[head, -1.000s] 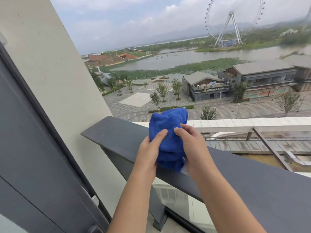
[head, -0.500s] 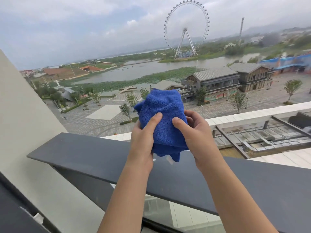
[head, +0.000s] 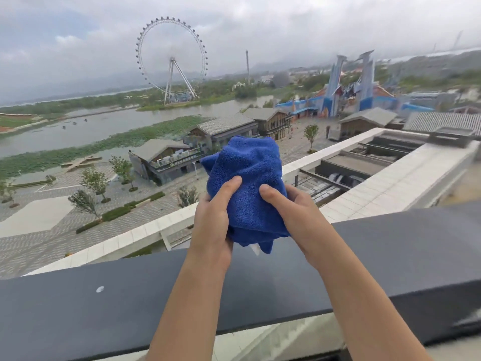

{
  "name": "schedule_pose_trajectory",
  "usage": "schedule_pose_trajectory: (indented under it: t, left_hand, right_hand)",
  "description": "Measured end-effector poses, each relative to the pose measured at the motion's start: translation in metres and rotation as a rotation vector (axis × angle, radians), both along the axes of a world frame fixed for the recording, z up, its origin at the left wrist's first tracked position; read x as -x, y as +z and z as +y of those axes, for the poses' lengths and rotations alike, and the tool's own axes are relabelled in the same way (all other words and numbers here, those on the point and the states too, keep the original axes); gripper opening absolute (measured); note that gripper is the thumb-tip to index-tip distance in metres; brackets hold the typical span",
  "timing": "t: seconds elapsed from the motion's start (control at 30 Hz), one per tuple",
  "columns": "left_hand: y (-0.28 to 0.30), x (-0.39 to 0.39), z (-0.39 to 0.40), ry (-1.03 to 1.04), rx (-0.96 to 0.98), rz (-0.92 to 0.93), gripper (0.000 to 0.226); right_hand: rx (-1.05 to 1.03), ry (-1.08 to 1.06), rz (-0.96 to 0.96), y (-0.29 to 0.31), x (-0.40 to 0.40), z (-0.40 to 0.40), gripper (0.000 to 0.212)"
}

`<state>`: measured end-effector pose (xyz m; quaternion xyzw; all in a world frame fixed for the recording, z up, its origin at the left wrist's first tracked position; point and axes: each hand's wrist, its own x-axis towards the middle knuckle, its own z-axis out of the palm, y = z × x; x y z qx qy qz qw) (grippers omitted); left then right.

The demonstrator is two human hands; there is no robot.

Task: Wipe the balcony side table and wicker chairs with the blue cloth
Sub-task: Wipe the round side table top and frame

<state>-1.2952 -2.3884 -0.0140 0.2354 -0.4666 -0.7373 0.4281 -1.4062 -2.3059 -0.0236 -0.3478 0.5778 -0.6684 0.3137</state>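
Both bare forearms are extended forward over the dark grey railing cap (head: 78,316), a broad, flat, matte band on which one pale speck is seen. Compared with half a second ago, the beige wall at the left is gone from view, the railing is seen lower and nearer, and the cloth is held higher against the buildings beyond. The left hand (head: 213,217) is wrapped around the left side of the blue cloth (head: 247,178), its thumb laid up across the front; the right hand (head: 294,214) is clasped on the right side, its thumb pressed into the fabric and its fingers curled behind. The cloth is bunched into a soft, plush, terry-like wad, held just above and beyond the railing, with a loose corner and a small white tag hanging beneath. Farther off, a paved plaza, grey-roofed buildings (head: 166,157) and a river are seen, and a white Ferris wheel (head: 171,56) is set against overcast sky.
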Motion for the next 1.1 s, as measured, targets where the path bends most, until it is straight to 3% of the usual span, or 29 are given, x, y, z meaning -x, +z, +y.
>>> schedule_pose_trajectory:
  t: [0.33, 0.67, 1.1]
  left_hand:
    - [-0.005, 0.058, 0.022, -0.360, 0.020, -0.026, 0.031]
    - [-0.016, 0.083, 0.049, -0.547, -0.046, -0.057, 0.033]
    - [-0.014, 0.152, 0.196, -0.762, 0.066, -0.055, 0.031]
  right_hand:
    - [-0.036, -0.355, -0.049, -0.003, 0.028, 0.052, 0.016]
    - [-0.037, -0.560, -0.039, -0.012, 0.025, 0.093, 0.015]
    - [0.007, -0.782, -0.084, -0.014, 0.072, 0.248, 0.018]
